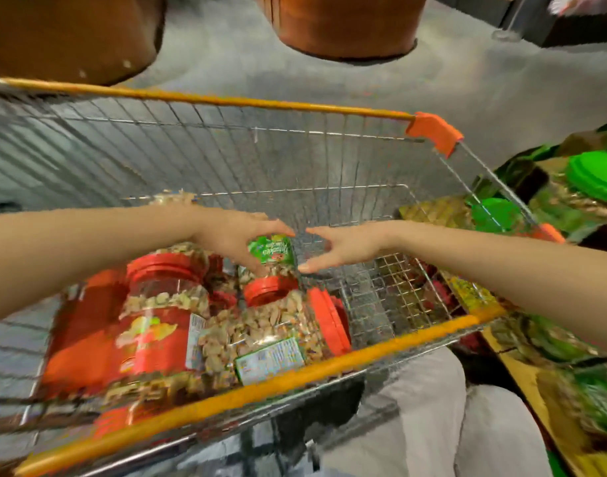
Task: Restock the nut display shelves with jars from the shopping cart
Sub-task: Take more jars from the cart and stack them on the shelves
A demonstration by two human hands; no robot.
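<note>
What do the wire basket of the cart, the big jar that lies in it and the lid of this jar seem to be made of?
Wire basket: metal, shiny grey, judged by its thin welded grid. Its rim looks coated in orange plastic.
Big lying jar: probably clear plastic, since the nuts show through the wall, though glass cannot be excluded.
Lid: likely plastic, with a plain red, rather matte surface.

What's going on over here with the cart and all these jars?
A person has both hands inside a shopping cart that holds several red-lidded nut jars. The left hand grips a small green-labelled jar near the middle of the cart. The right hand is open right beside that jar and holds nothing. Green-lidded jars sit on the display to the right.
</note>
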